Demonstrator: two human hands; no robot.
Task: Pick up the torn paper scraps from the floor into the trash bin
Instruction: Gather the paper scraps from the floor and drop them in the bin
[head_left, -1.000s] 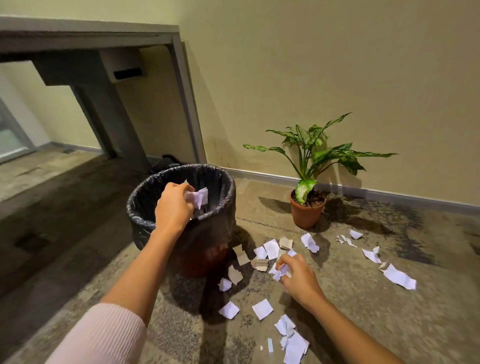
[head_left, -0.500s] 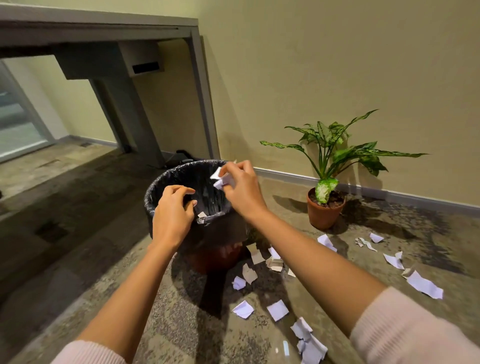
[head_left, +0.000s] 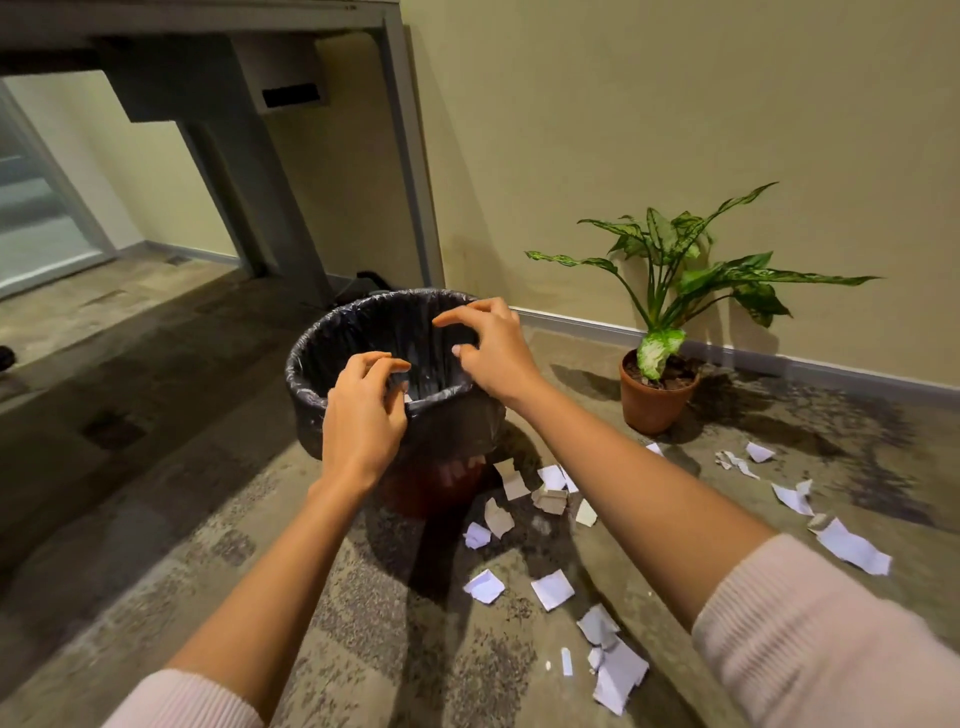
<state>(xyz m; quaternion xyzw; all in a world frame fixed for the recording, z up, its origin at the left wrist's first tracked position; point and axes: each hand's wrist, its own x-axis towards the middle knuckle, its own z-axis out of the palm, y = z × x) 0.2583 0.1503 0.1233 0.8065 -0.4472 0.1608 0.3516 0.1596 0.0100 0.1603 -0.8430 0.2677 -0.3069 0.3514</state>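
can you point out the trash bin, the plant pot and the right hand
trash bin (head_left: 311, 349): head view, on the left rim with the black liner.
plant pot (head_left: 652, 410): head view, on the terracotta front wall.
right hand (head_left: 496, 353): head view, on the back of the hand over the bin.

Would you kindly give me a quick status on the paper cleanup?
Left hand and right hand open, empty, over trash bin. Many paper scraps on floor beside it. Nothing in the way.

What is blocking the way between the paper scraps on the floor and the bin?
Nothing visible. The bin stands open with no lid, the scraps lie loose on bare floor beside it, and both hands, left and right, hover empty over its rim.
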